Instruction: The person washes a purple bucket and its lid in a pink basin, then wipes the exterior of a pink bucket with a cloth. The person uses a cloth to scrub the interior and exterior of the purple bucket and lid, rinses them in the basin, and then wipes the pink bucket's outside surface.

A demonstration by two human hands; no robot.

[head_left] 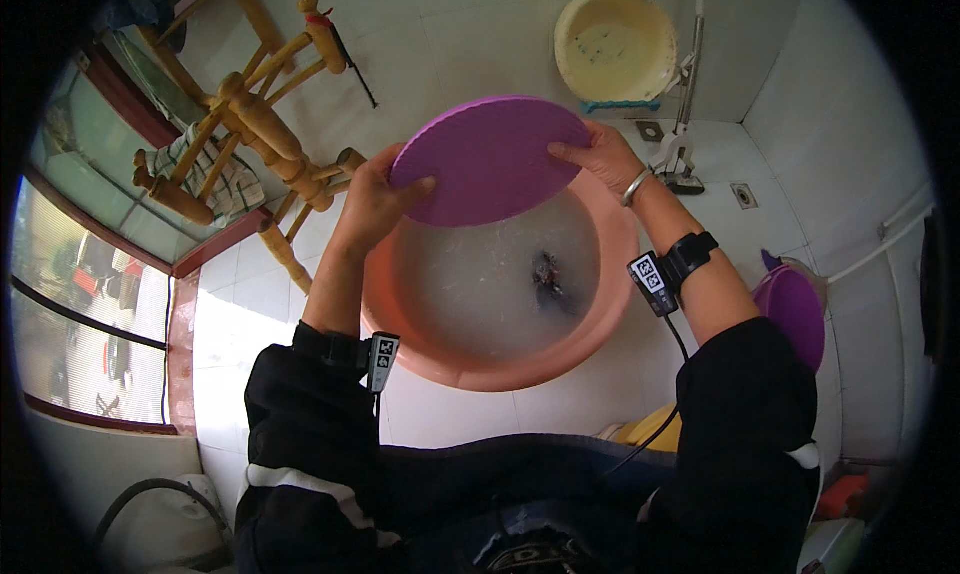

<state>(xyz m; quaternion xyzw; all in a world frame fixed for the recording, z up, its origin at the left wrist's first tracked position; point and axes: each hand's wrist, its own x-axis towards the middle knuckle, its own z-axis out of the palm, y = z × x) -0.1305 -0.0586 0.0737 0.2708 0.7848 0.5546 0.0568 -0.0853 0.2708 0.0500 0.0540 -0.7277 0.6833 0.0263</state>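
Step in hand looks like a two-handed hold: left hand [375, 202] and right hand [610, 160] both gripping the rim of the flat, round purple plastic disc [490, 159], opposite sides, thumbs on the near face. It's up over the far part of the round salmon-pink plastic tub [480, 376] of cloudy water [460, 284]. Dark lump [548, 279] in there, can't tell what. Next move calls for even grip both sides, I'd judge.
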